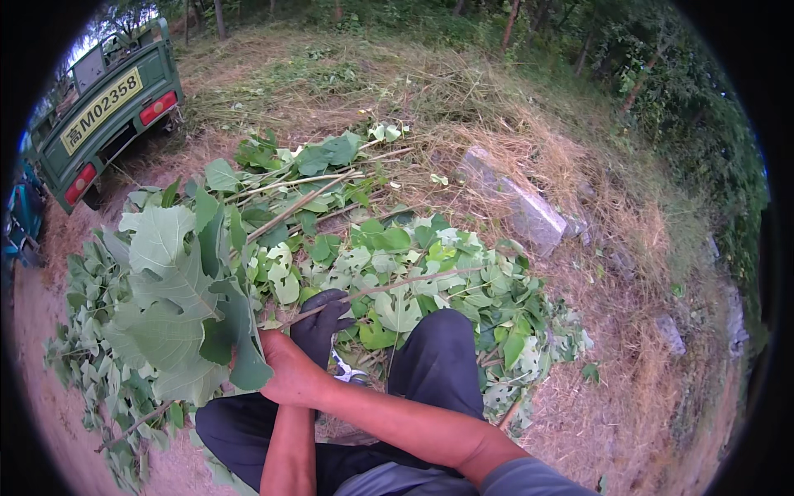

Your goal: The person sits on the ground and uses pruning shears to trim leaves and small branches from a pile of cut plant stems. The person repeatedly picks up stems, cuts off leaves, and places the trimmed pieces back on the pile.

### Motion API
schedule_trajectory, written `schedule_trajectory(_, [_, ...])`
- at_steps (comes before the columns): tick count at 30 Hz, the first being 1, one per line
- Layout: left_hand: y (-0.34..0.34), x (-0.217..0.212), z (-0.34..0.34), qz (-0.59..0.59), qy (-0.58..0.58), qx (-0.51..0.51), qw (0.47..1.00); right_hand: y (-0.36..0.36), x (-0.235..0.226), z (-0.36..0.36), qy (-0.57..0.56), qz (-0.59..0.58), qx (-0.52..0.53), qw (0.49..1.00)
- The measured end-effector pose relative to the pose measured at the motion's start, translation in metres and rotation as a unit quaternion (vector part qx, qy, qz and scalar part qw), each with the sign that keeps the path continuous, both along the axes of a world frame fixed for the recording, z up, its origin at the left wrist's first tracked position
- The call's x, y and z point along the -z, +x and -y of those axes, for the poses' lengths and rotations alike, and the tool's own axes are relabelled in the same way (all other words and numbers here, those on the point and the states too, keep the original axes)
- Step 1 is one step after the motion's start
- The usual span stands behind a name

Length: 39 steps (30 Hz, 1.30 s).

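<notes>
The left hand [285,372], bare, sits just below the picture's middle, its fingers closed on a bunch of large pale-green leaves [178,310] that spreads out toward nine o'clock and hides most of the fingertips. The right hand [321,324], in a dark glove, crosses over beside it at about one o'clock from the left hand, its fingers curled around a thin bare branch [389,285] that runs off toward two o'clock across a heap of leafy cuttings [447,289]. More stripped stems [302,198] lie at twelve o'clock. Both dark-trousered knees [438,355] close off the ground at six o'clock. Open dry grass [628,347] lies at three o'clock, edged by grey stone blocks [529,211]. At ten o'clock stands a green vehicle [107,112] with a yellow rectangular plate and red tail lamps.
</notes>
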<state>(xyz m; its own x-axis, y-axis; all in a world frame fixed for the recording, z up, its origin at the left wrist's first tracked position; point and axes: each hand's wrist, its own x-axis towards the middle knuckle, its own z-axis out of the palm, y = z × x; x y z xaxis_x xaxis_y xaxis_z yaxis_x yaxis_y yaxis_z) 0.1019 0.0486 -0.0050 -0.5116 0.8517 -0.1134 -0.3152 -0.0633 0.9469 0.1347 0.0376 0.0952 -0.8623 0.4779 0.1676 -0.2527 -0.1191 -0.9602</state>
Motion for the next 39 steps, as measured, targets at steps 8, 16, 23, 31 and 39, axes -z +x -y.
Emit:
schedule_trajectory(8, [-0.091, 0.120, 0.020, -0.135, 0.011, -0.042, 0.990, 0.032, -0.017, -0.032, -0.025, -0.012, 0.052, 0.998])
schedule_trajectory(16, [-0.130, -0.026, 0.071, 0.057, 0.060, -0.218, 0.972, 0.129, 0.001, -0.137, -0.040, 0.167, 0.287, 0.942])
schedule_trajectory(23, [-0.169, -0.022, 0.104, 0.036, 0.101, -0.303, 0.947, 0.200, 0.093, -0.202, -0.120, 0.253, 0.410, 0.868])
schedule_trajectory(31, [-0.180, 0.003, 0.113, 0.094, 0.092, -0.317, 0.939, 0.231, 0.197, -0.203, -0.171, 0.350, 0.398, 0.831])
schedule_trajectory(39, [-0.181, 0.005, 0.106, 0.102, 0.102, -0.326, 0.934, 0.220, 0.221, -0.232, -0.195, 0.363, 0.430, 0.803])
